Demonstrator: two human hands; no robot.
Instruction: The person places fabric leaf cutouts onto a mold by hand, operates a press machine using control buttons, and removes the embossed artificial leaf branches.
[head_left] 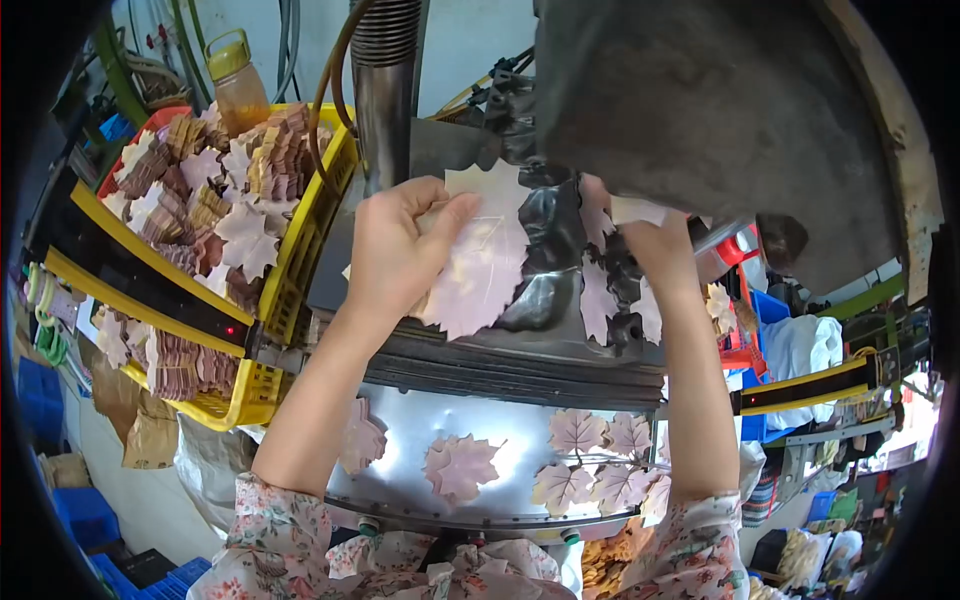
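We judge the large, pale-pink, jagged leaf-shaped sheet [488, 262] light, thin, easily creased, best taken by its edge; it's over the dark, shiny moulded plate [543, 295]. Our left hand [402, 245] pinches the sheet's left edge, thumb against fingers; our right hand [660, 248] is at a small pale piece [637, 210], fingertips hidden, so we can't tell spread or grip.

A large, jagged-edged, pale pink-and-cream leaf [487, 262] is pinched in the left fingers [457, 213].
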